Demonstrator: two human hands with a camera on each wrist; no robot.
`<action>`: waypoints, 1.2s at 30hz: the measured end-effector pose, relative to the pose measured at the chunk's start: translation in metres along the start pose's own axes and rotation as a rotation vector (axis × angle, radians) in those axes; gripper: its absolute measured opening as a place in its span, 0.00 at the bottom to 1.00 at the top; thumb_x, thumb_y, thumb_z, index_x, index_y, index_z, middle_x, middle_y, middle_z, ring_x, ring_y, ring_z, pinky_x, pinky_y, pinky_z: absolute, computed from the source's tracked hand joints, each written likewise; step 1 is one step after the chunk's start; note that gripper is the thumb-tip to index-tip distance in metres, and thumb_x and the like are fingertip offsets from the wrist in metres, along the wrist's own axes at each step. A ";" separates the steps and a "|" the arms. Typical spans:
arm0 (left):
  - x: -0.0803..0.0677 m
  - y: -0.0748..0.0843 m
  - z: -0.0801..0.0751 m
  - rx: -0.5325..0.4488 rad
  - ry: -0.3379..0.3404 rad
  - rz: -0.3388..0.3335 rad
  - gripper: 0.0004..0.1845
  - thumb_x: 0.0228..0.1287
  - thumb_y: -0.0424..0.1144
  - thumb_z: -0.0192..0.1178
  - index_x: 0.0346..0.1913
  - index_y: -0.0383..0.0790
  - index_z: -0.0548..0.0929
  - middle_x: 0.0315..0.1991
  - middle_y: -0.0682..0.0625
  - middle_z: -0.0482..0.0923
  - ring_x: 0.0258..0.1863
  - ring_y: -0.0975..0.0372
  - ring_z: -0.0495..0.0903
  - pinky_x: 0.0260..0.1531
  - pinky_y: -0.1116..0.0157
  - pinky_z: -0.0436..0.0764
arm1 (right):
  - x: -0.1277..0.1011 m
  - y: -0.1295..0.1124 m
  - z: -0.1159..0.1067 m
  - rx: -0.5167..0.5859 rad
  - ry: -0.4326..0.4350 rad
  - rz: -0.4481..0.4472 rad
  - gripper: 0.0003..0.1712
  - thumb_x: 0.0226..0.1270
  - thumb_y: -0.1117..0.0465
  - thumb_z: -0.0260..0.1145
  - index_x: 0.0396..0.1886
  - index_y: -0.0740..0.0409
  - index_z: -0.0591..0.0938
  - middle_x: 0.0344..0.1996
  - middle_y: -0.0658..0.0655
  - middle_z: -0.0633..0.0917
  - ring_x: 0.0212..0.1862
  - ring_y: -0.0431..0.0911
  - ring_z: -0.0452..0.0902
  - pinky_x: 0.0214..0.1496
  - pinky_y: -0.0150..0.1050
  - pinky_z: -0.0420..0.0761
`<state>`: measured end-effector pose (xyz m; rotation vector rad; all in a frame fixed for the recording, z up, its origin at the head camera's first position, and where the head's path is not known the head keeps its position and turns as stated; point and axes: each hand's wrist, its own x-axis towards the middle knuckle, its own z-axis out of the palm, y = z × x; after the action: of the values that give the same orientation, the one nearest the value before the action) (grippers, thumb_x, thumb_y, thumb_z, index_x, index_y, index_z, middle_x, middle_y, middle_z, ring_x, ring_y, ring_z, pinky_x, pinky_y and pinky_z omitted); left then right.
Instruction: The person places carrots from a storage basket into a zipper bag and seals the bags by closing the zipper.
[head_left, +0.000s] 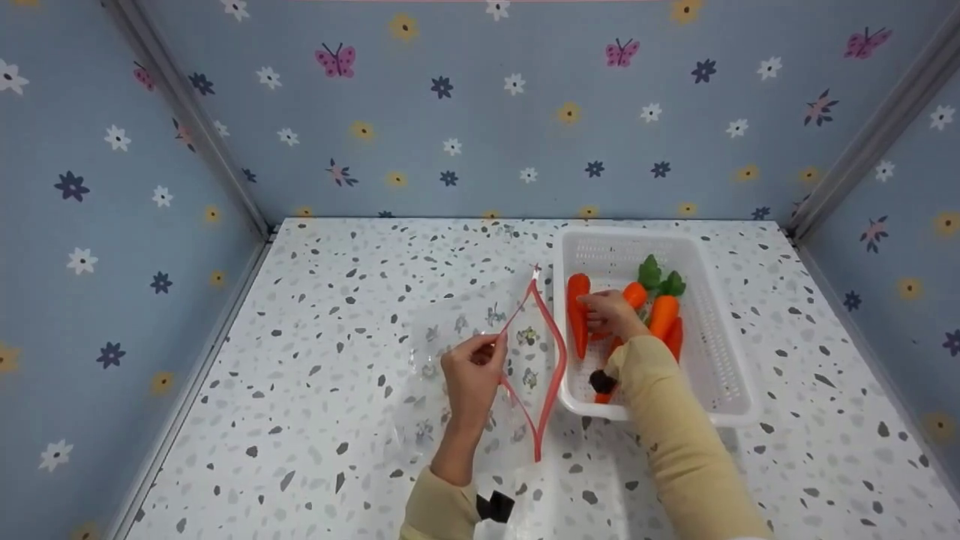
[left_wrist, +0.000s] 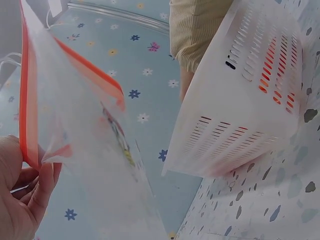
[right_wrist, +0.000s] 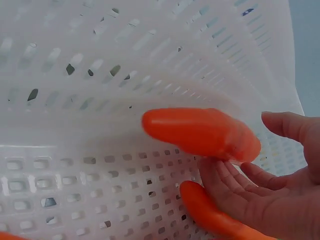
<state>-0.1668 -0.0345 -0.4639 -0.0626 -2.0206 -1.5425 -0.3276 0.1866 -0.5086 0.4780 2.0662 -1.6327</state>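
- Orange carrot (head_left: 577, 322) inside the white basket (head_left: 705, 334), lengthwise along its left wall.
- Right hand (head_left: 613, 313) reaches into the basket; its fingers touch that carrot from beneath, while the thumb stands off it with a clear gap.
- Clear printed bag (head_left: 439, 341) just left of the basket, its red-edged mouth spread wide; whether the edge touches the basket's rim I cannot tell.
- Left hand (head_left: 472, 367), left of the basket, pinches the bag's near edge between thumb and bent fingers.
- More carrots (head_left: 663, 318) lie in the basket's middle, two green tops (head_left: 673, 283) toward its far end.
- Speckled tabletop (head_left: 315, 352) under the basket; flowered wall (head_left: 480, 112) behind it.
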 end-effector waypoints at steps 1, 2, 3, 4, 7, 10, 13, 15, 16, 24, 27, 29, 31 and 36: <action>0.000 0.000 0.000 -0.003 0.001 0.001 0.07 0.54 0.35 0.62 0.28 0.32 0.84 0.19 0.51 0.78 0.14 0.67 0.72 0.14 0.71 0.73 | 0.000 0.000 0.000 -0.014 -0.011 0.004 0.32 0.62 0.56 0.57 0.59 0.69 0.60 0.41 0.61 0.70 0.36 0.49 0.71 0.49 0.45 0.73; 0.000 0.001 0.000 -0.004 0.002 0.002 0.07 0.54 0.34 0.62 0.27 0.32 0.84 0.18 0.51 0.78 0.14 0.67 0.72 0.14 0.71 0.73 | 0.000 0.000 0.000 -0.024 -0.022 0.011 0.31 0.62 0.56 0.58 0.59 0.69 0.61 0.39 0.60 0.71 0.34 0.48 0.70 0.49 0.45 0.73; 0.000 0.001 0.000 -0.006 0.003 0.002 0.07 0.54 0.34 0.62 0.27 0.32 0.84 0.18 0.51 0.78 0.14 0.67 0.72 0.13 0.71 0.73 | 0.000 0.000 0.000 -0.037 -0.030 0.016 0.31 0.62 0.56 0.58 0.59 0.69 0.61 0.38 0.59 0.71 0.33 0.47 0.70 0.48 0.45 0.73; 0.000 0.001 0.000 -0.009 0.003 0.002 0.07 0.54 0.34 0.62 0.27 0.32 0.84 0.18 0.51 0.78 0.13 0.67 0.72 0.13 0.71 0.72 | -0.001 0.000 0.000 -0.048 -0.037 0.019 0.31 0.61 0.56 0.58 0.59 0.68 0.61 0.37 0.58 0.71 0.33 0.46 0.70 0.48 0.45 0.73; 0.000 0.002 0.000 -0.018 0.003 0.000 0.08 0.54 0.35 0.62 0.26 0.31 0.84 0.17 0.50 0.78 0.12 0.67 0.72 0.12 0.71 0.72 | -0.003 -0.001 0.000 -0.061 -0.052 0.011 0.33 0.62 0.56 0.58 0.61 0.69 0.60 0.38 0.58 0.72 0.34 0.46 0.71 0.49 0.44 0.73; -0.001 0.001 0.000 -0.020 -0.001 -0.005 0.09 0.55 0.36 0.61 0.27 0.32 0.84 0.17 0.50 0.78 0.13 0.67 0.72 0.12 0.71 0.72 | -0.005 -0.002 0.000 -0.085 -0.040 0.006 0.35 0.62 0.56 0.58 0.62 0.71 0.57 0.44 0.62 0.72 0.39 0.48 0.72 0.50 0.44 0.73; -0.001 0.001 0.001 -0.020 0.000 -0.008 0.08 0.55 0.36 0.61 0.27 0.33 0.84 0.18 0.50 0.78 0.14 0.67 0.72 0.13 0.71 0.72 | -0.007 -0.003 0.000 -0.099 -0.020 0.026 0.36 0.61 0.55 0.58 0.62 0.70 0.56 0.51 0.65 0.70 0.46 0.52 0.71 0.51 0.43 0.72; -0.002 0.000 0.001 -0.025 0.003 -0.005 0.08 0.55 0.36 0.61 0.28 0.34 0.84 0.19 0.49 0.79 0.14 0.66 0.72 0.13 0.71 0.72 | -0.007 -0.003 0.000 -0.109 -0.016 0.032 0.36 0.62 0.55 0.58 0.62 0.70 0.56 0.53 0.66 0.68 0.50 0.54 0.70 0.51 0.43 0.72; -0.002 0.000 0.001 -0.028 0.006 -0.003 0.08 0.55 0.36 0.61 0.28 0.34 0.84 0.19 0.49 0.79 0.14 0.65 0.73 0.13 0.70 0.72 | -0.007 -0.004 0.000 -0.120 -0.014 0.033 0.36 0.62 0.54 0.58 0.61 0.70 0.56 0.54 0.67 0.68 0.51 0.55 0.69 0.51 0.43 0.72; -0.002 0.001 0.000 -0.021 0.003 0.001 0.08 0.56 0.37 0.61 0.27 0.34 0.84 0.19 0.49 0.79 0.14 0.66 0.72 0.13 0.71 0.72 | -0.012 -0.010 0.000 -0.146 0.018 0.019 0.35 0.59 0.54 0.60 0.59 0.70 0.60 0.52 0.65 0.71 0.46 0.53 0.71 0.49 0.45 0.73; -0.001 0.001 -0.001 -0.011 0.003 0.002 0.07 0.55 0.36 0.61 0.27 0.35 0.84 0.18 0.50 0.79 0.14 0.67 0.72 0.13 0.71 0.73 | -0.017 -0.015 -0.002 -0.147 0.019 0.011 0.34 0.59 0.54 0.61 0.59 0.68 0.62 0.50 0.64 0.72 0.44 0.53 0.71 0.50 0.46 0.73; -0.001 0.001 -0.001 -0.008 0.005 0.004 0.06 0.55 0.35 0.61 0.27 0.34 0.84 0.19 0.50 0.79 0.14 0.67 0.73 0.13 0.71 0.73 | -0.020 -0.018 -0.004 -0.156 0.020 0.007 0.33 0.59 0.53 0.61 0.58 0.67 0.63 0.49 0.63 0.72 0.44 0.53 0.71 0.51 0.46 0.72; -0.001 0.001 -0.002 -0.006 0.012 0.008 0.06 0.54 0.34 0.61 0.27 0.34 0.84 0.18 0.50 0.78 0.14 0.67 0.73 0.13 0.71 0.73 | -0.025 -0.022 -0.005 -0.155 0.015 -0.010 0.34 0.59 0.53 0.61 0.59 0.66 0.63 0.49 0.63 0.72 0.44 0.53 0.70 0.50 0.46 0.72; 0.000 0.001 -0.002 -0.002 0.026 0.001 0.05 0.54 0.34 0.62 0.27 0.34 0.84 0.18 0.50 0.78 0.14 0.67 0.73 0.13 0.71 0.73 | -0.040 -0.033 -0.007 -0.126 -0.005 -0.069 0.36 0.58 0.52 0.62 0.61 0.65 0.61 0.48 0.62 0.71 0.44 0.52 0.69 0.47 0.45 0.74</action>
<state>-0.1653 -0.0360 -0.4628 -0.0441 -1.9988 -1.5370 -0.3128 0.1860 -0.4588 0.3629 2.1882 -1.5285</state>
